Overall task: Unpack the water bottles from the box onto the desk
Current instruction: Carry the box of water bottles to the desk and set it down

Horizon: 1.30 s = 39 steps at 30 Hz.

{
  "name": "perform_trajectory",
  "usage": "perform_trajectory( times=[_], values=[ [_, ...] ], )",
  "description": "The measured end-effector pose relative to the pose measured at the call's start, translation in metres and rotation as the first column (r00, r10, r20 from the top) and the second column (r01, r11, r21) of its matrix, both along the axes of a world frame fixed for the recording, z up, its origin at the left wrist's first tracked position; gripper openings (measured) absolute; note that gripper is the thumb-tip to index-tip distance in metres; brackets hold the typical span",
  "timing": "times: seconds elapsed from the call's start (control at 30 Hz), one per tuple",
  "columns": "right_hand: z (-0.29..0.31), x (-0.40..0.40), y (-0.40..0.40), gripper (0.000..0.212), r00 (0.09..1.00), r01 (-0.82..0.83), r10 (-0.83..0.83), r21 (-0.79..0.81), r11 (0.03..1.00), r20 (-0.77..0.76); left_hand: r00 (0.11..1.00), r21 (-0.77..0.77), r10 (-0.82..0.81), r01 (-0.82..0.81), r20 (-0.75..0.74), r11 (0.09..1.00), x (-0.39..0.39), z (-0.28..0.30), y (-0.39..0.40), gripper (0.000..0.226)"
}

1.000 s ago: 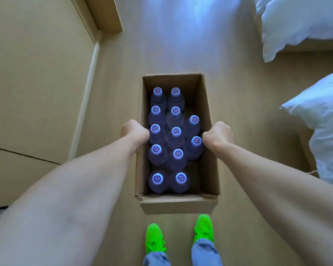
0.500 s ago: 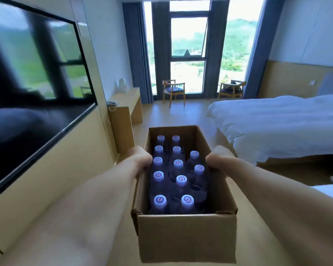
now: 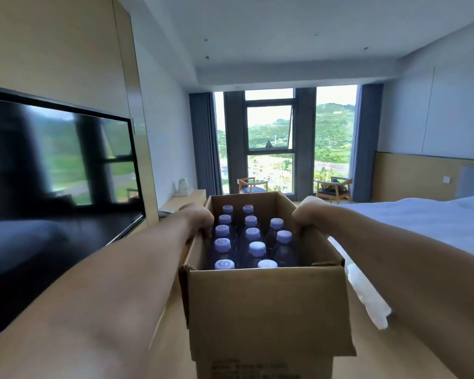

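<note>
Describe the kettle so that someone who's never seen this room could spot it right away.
Follow the left wall past the big black TV to the low wooden desk before the window curtains. The kettle stands on it, small and white, the tallest thing there.

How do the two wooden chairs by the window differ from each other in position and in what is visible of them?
The left chair stands before the middle window pane, while the right chair stands before the right pane, nearer the bed. The box hides the left chair's lower part; the right chair shows its legs. The right chair's seat seems to hold something dark; the left chair's seat looks bare. Both have light wooden frames with dark seats.
</note>
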State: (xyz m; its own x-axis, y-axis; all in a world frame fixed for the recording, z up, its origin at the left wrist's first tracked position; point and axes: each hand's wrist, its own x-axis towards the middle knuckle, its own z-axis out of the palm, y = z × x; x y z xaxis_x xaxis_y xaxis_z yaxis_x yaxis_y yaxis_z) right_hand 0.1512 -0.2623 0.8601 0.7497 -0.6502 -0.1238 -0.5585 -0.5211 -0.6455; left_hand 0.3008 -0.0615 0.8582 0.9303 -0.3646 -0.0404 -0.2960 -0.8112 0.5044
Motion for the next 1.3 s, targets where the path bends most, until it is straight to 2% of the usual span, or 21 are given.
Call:
perform_trajectory(
  times=[0.07,0.17,0.37,0.43,0.5,0.67,0.87,1.03,1.1,1.17,1.3],
  values=[
    [0.002,0.019,-0.020,0.022,0.999,0.046,-0.047,-0.058,0.997,-0.022,1.000,-0.010,-0.014,0.014,-0.003,1.000,0.020,0.000,-0.021,0.043],
    [0.002,0.053,-0.052,0.025,0.997,0.026,-0.032,-0.084,0.996,-0.074,0.999,-0.034,0.030,-0.030,-0.019,0.999,0.050,-0.003,-0.054,0.037],
    [0.000,0.134,-0.124,0.008,1.000,0.023,-0.024,-0.059,0.998,-0.014,0.995,-0.106,0.089,-0.094,-0.048,0.990,0.124,-0.010,-0.119,0.040],
    [-0.002,0.163,-0.145,0.015,0.999,0.034,-0.032,-0.059,0.998,0.025,0.993,-0.113,0.105,-0.111,-0.054,0.987,0.150,-0.011,-0.137,0.041],
    [0.000,0.191,-0.163,0.008,0.996,0.084,-0.082,-0.088,0.993,0.024,0.993,-0.124,0.096,-0.103,-0.064,0.987,0.180,-0.011,-0.156,0.042],
    [-0.006,0.272,-0.206,0.013,0.994,0.086,-0.091,-0.083,0.993,-0.052,0.994,-0.033,0.108,-0.108,-0.017,0.994,0.257,-0.012,-0.202,0.043],
    [-0.029,0.398,-0.260,0.015,0.991,0.117,-0.122,-0.101,0.988,-0.045,0.998,-0.048,0.053,-0.055,-0.033,0.997,0.387,-0.035,-0.255,0.035],
    [-0.037,0.509,-0.308,0.016,0.984,0.153,-0.157,-0.047,0.987,-0.089,0.999,-0.064,-0.010,0.008,-0.037,0.998,0.505,-0.036,-0.306,0.032],
    [-0.036,0.551,-0.331,0.014,0.987,0.141,-0.140,0.007,0.990,-0.084,0.999,-0.080,-0.007,0.004,-0.039,0.997,0.550,-0.033,-0.328,0.031],
    [-0.036,0.592,-0.354,0.021,0.993,0.082,-0.074,0.086,0.993,-0.092,0.999,-0.093,-0.001,-0.003,-0.042,0.996,0.593,-0.030,-0.352,0.025],
    [-0.040,0.669,-0.400,0.016,0.985,0.160,-0.157,0.036,0.986,-0.066,0.998,-0.115,-0.009,0.002,-0.061,0.993,0.668,-0.029,-0.401,0.025]
  ],
)
